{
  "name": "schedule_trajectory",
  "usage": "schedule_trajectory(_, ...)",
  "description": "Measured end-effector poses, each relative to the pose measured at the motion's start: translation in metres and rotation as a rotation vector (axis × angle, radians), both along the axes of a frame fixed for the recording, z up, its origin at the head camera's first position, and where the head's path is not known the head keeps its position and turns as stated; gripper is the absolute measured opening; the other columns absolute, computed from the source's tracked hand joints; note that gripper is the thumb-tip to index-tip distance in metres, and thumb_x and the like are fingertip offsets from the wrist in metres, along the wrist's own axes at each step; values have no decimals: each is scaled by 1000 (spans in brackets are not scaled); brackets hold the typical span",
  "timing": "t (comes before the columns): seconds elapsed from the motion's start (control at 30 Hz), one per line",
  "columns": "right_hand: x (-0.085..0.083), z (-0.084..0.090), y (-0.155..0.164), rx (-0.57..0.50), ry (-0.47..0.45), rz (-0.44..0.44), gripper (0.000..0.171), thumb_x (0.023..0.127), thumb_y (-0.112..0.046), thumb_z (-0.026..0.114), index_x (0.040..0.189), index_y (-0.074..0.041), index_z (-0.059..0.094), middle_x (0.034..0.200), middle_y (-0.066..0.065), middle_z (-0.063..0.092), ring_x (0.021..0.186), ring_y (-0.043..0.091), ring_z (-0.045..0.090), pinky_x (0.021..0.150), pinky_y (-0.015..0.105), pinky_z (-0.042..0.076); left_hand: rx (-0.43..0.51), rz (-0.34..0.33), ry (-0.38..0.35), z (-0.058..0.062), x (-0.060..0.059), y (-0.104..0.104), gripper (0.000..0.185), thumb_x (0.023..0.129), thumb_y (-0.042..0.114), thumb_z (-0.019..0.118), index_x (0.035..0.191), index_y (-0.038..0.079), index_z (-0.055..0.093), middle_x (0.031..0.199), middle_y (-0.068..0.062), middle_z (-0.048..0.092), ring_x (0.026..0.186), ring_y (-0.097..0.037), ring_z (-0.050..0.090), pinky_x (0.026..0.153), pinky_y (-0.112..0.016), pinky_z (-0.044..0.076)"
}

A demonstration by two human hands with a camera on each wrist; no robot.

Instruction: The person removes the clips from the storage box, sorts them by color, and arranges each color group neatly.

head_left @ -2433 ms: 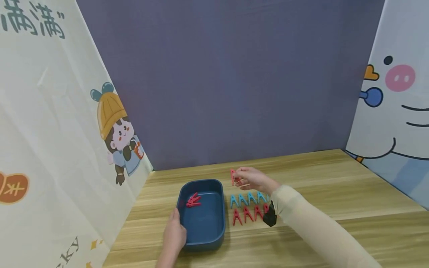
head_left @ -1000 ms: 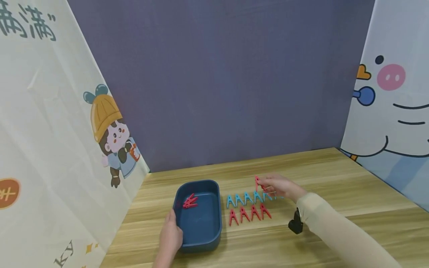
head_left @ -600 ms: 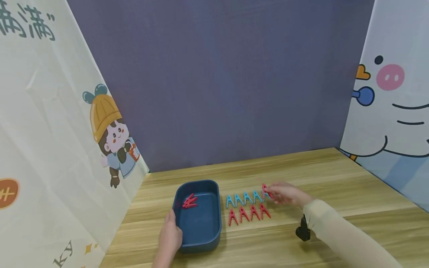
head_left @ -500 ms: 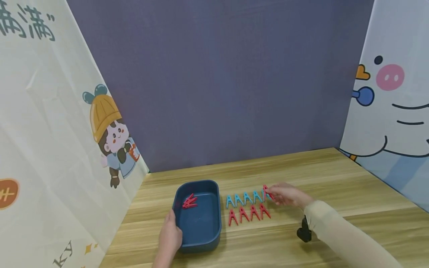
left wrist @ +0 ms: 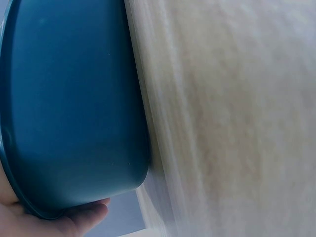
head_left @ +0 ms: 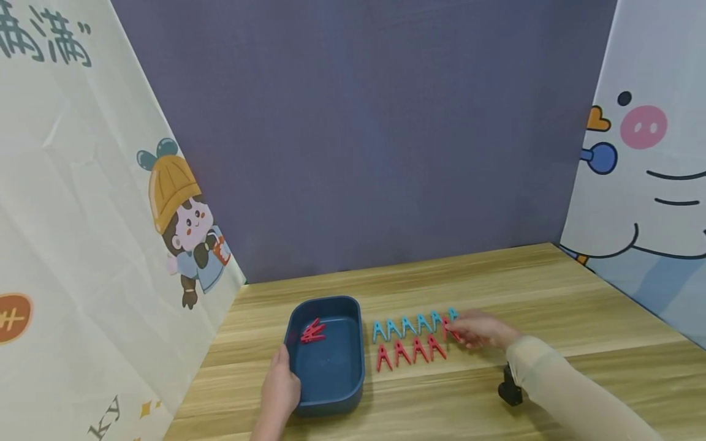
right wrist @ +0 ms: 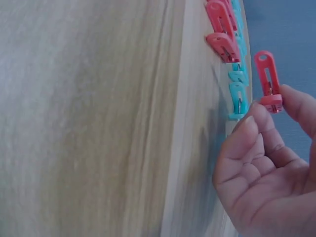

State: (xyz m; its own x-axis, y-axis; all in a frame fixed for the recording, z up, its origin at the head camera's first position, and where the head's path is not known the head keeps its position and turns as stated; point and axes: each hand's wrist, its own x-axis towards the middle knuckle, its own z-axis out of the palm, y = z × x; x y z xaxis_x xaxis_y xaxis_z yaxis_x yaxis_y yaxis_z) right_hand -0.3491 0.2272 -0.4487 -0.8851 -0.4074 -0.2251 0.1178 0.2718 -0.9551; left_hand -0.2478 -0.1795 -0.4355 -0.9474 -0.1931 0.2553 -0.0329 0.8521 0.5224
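A dark blue tray [head_left: 360, 343] sits on the wooden table with red clips [head_left: 312, 331] lying in its far left corner. My left hand [head_left: 282, 375] grips the tray's near left rim; the left wrist view shows the tray's outer wall [left wrist: 74, 108] and my fingers [left wrist: 74, 219] under it. Right of the tray lie a row of several blue clips [head_left: 410, 324] and, nearer me, a row of several red clips [head_left: 407, 352]. My right hand [head_left: 456, 331] pinches one red clip [head_left: 445, 327] at the right end of these rows, also seen as the held red clip [right wrist: 268, 81] above the blue clips [right wrist: 238, 94].
A printed curtain [head_left: 83, 245] hangs on the left, a purple wall [head_left: 375, 135] stands behind, and a cartoon panel [head_left: 645, 184] closes the right. A black wrist camera [head_left: 510, 391] hangs under my right sleeve. Bare wood [head_left: 579, 306] stretches to the right of the clips.
My right hand has carried the red clip from behind the blue row rightward and nearer, lowering it to the right end of the rows. The left hand and tray have stayed put.
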Motion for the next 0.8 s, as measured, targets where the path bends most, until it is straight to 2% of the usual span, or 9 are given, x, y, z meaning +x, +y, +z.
schedule_trajectory(0.23, -1, -6, 2, 21, -2, 21, 17, 90, -16, 56, 80, -3, 56, 61, 0, 51, 50, 5, 47, 47, 15, 45, 17, 15, -28, 0, -2, 0, 52, 80, -11, 41, 131, -21, 31, 132, -37, 35, 120, -47, 36, 99, -54, 32)
schedule_trajectory(0.4, 3, -5, -1, 103, 33, 10, 20, 89, -16, 58, 73, -4, 55, 59, 0, 49, 50, 7, 47, 46, 17, 45, 22, 20, -28, -1, -2, 0, 52, 81, -11, 40, 131, -20, 30, 133, -36, 34, 121, -46, 36, 100, -54, 31)
schedule_trajectory(0.6, 9, 0, -8, 217, 82, -43, 21, 86, -14, 60, 69, -5, 52, 59, 2, 49, 50, 11, 47, 45, 23, 48, 7, 22, 13, -2, -2, 0, 51, 80, -11, 42, 129, -21, 33, 132, -35, 36, 120, -45, 38, 99, -52, 33)
schedule_trajectory(0.8, 14, 2, -14, 258, 76, -108, 23, 84, -10, 62, 65, -8, 49, 58, 1, 47, 48, 11, 45, 44, 22, 47, 2, 20, 8, -2, -2, 1, 51, 80, -11, 42, 129, -21, 33, 131, -35, 36, 120, -45, 38, 99, -52, 33)
